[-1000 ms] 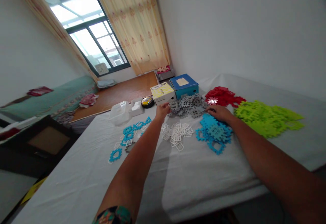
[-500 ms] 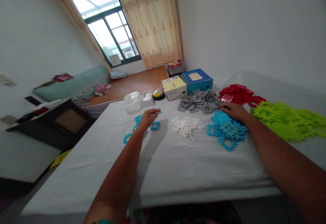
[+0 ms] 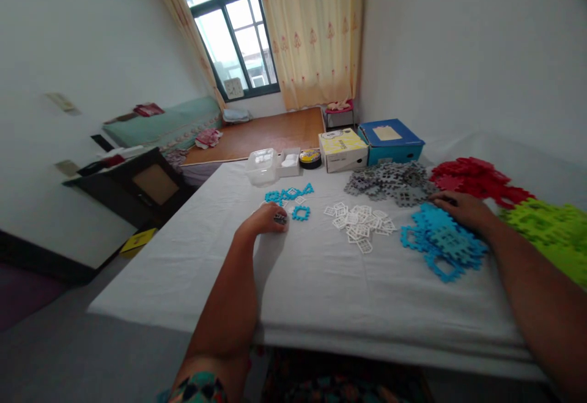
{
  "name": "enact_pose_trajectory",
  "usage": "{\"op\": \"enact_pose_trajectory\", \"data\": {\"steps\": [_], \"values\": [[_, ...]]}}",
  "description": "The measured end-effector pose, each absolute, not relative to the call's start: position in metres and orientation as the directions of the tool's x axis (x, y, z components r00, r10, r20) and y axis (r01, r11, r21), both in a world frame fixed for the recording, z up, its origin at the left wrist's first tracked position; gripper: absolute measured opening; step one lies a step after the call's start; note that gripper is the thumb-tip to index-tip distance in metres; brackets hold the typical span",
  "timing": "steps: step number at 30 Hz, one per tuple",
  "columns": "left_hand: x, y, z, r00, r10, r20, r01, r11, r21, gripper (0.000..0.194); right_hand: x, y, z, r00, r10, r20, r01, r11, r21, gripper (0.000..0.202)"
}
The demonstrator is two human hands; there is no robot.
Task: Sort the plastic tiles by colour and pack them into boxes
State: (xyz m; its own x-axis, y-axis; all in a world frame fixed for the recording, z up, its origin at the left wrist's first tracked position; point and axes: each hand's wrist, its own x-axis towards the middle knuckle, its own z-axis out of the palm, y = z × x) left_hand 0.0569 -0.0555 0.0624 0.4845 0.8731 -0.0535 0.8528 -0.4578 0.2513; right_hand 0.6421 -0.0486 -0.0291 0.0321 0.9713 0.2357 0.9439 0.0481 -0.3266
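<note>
The left hand (image 3: 268, 219) is half-curling around a gray piece (image 3: 280, 219), the right hand (image 3: 466, 211) resting loosely bent, both grips unclear; probably light, stiff plastic is favoring edge-pinching.

Grey notched tile (image 3: 280, 219) in the left hand (image 3: 267, 221) — mostly hidden by fingers, its tilt unclear.
Well apart, the grey tile heap (image 3: 383, 181) lies loosely overlapped, square holes showing; just in front, the blue tile pile (image 3: 440, 238) — toothed edges, an open frame foremost.
</note>
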Motion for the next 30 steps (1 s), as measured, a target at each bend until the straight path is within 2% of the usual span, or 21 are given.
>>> {"op": "enact_pose_trajectory", "data": {"steps": [3, 6, 12, 15, 17, 19, 21, 23, 26, 30], "values": [[0.058, -0.058, 0.065, 0.474, 0.879, -0.044, 0.857, -0.449, 0.251, 0.035, 0.642, -0.049, -0.028, 0.038, 0.984, 0.176, 0.920, 0.035, -0.391, 0.044], [0.060, -0.061, 0.067, 0.389, 0.921, -0.024, 0.891, -0.369, 0.264, 0.032, 0.639, -0.049, -0.025, 0.059, 0.988, 0.144, 0.916, 0.004, -0.401, 0.045], [0.068, -0.061, 0.071, 0.131, 0.984, 0.119, 0.984, -0.143, 0.106, 0.032, 0.633, -0.054, -0.018, 0.027, 0.985, 0.171, 0.913, 0.046, -0.405, 0.044], [0.065, -0.060, 0.073, 0.015, 0.979, 0.204, 0.995, -0.034, 0.093, 0.034, 0.631, -0.056, -0.017, 0.013, 0.983, 0.183, 0.909, 0.065, -0.412, 0.043], [0.063, -0.058, 0.074, -0.008, 0.962, 0.273, 0.981, -0.044, 0.186, 0.034, 0.630, -0.055, -0.018, 0.008, 0.982, 0.186, 0.910, 0.070, -0.408, 0.043], [0.067, -0.055, 0.073, -0.024, 0.951, 0.307, 0.913, -0.104, 0.395, 0.036, 0.630, -0.054, -0.019, -0.002, 0.980, 0.198, 0.913, 0.082, -0.400, 0.042], [0.077, -0.052, 0.068, -0.011, 0.966, 0.258, 0.750, -0.163, 0.641, 0.041, 0.629, -0.054, -0.019, -0.008, 0.975, 0.222, 0.915, 0.097, -0.392, 0.040], [0.095, -0.049, 0.059, 0.068, 0.986, 0.151, 0.564, -0.163, 0.810, 0.047, 0.628, -0.055, -0.019, -0.013, 0.967, 0.254, 0.912, 0.116, -0.394, 0.038], [0.130, -0.041, 0.045, 0.226, 0.974, 0.029, 0.418, -0.124, 0.900, 0.051, 0.625, -0.057, -0.017, -0.024, 0.958, 0.285, 0.900, 0.145, -0.411, 0.035], [0.181, -0.021, 0.047, 0.352, 0.936, 0.017, 0.341, -0.146, 0.929, 0.046, 0.620, -0.059, -0.012, -0.013, 0.953, 0.303, 0.896, 0.145, -0.420, 0.034]]}}
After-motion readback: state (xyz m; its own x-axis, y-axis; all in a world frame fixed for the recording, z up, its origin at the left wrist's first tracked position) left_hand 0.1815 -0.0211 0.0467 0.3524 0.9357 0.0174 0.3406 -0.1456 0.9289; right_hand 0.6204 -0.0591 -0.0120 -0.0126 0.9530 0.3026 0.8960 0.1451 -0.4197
